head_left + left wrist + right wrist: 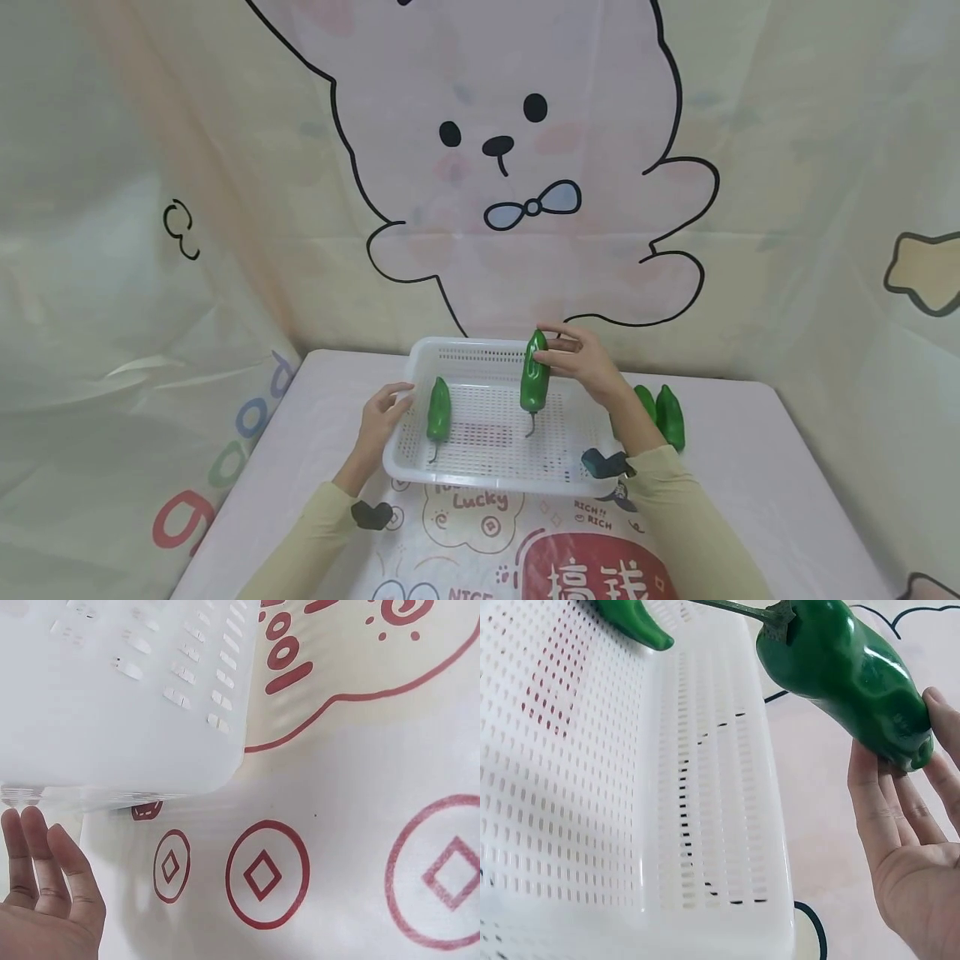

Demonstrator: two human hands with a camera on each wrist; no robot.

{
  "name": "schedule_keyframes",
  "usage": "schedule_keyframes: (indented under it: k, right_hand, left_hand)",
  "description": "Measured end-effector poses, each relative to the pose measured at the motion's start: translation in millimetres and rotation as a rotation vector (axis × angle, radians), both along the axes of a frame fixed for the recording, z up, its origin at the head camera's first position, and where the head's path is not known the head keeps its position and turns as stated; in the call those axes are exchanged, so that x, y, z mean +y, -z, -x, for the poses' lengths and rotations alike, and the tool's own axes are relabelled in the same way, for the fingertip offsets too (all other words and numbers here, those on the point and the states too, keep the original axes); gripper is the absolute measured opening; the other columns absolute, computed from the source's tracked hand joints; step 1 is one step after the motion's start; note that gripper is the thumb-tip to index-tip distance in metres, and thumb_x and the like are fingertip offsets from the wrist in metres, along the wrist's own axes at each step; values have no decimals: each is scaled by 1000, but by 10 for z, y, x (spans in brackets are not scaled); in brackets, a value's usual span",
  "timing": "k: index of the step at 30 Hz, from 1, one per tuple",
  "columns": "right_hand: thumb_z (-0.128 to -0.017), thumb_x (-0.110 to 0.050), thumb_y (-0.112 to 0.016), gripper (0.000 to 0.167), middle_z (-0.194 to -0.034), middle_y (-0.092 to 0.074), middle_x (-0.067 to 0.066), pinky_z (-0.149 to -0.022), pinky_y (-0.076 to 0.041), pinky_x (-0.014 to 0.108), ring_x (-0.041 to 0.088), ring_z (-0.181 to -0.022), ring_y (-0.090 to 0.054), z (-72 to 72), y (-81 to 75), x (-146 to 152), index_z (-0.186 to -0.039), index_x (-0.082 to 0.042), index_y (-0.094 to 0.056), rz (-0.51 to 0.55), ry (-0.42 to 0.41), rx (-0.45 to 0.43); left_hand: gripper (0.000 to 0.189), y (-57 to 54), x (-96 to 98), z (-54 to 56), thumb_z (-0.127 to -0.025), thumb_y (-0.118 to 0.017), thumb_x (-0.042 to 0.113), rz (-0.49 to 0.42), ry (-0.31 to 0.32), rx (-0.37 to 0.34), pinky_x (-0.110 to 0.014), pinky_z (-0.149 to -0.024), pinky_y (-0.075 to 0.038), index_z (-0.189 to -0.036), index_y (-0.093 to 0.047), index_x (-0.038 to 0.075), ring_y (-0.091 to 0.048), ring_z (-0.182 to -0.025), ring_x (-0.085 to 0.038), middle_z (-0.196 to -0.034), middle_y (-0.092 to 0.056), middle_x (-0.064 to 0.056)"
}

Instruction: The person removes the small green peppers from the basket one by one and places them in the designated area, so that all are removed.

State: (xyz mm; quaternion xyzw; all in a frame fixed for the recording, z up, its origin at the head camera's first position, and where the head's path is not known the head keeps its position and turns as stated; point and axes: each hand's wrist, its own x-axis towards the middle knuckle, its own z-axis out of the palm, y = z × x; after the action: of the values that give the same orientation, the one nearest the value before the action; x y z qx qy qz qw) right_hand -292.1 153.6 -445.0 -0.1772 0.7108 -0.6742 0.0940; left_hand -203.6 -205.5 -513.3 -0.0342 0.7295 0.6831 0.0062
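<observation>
A glossy green pepper [534,375] is above the white perforated basket [480,483], tip pinched in the right hand [588,362], stem pointing away. A second pepper [438,412] lies inside, toward the left end.

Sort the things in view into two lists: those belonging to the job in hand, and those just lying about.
Seemingly part of the job:
green pepper held by the right hand
white basket, left hand at its rim
pepper inside
peppers beside it, probably

Just surroundings:
printed tablecloth
cartoon backdrop
</observation>
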Motion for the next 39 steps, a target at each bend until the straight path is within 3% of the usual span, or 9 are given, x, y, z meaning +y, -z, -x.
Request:
schedule_keyframes:
  k: [9, 17, 27, 34, 39]
  right_hand:
    - [-89, -7, -80, 59, -127, -61, 26, -88, -60, 42, 28, -108, -68, -87, -30, 225, -144, -6, -56, -27, 28, 7]
    - [-92, -4, -76, 59, -127, -62, 28, -87, -61, 42, 27, -107, -68, -129, 18, 433, -145, -1, -52, -14, 20, 35]
    - [-94, -8, -75, 58, -130, -63, 22, -91, -59, 39, 25, -115, -65, -247, 66, 730, -147, -6, -52, -24, 63, 33]
    - [-95, -11, -74, 55, -130, -62, 22, -89, -60, 37, 23, -112, -66, -338, 87, 916, -147, -8, -53, -58, 114, 28]
    - [-96, -13, -74, 56, -129, -62, 20, -88, -60, 33, 21, -109, -67, -401, 86, 1068, -148, -7, -52, -83, 151, 10]
  left_hand:
    - [34, -1, 9, -2, -106, -56, 14, 19, -16, 0, -55, -90, -58, -137, -55, 2, -60, -113, -48, -130, -55, -28]
    - [36, 8, 13, 0, -106, -56, 14, 23, -9, -2, -55, -90, -58, -139, -53, -1, -58, -115, -51, -132, -53, -31]
    - [36, -20, 23, -17, -107, -54, 15, 44, 6, 2, -57, -92, -56, -140, -51, 0, -57, -118, -52, -136, -51, -32]
    - [35, 369, -37, 144, -105, -59, 26, 49, -52, 16, -45, -84, -62, -136, -57, 11, -63, -113, -43, -133, -56, -24]
    - [35, 325, -37, 132, -106, -57, 22, 31, -39, 16, -47, -84, -62, -138, -56, 8, -62, -112, -45, -132, -55, -27]
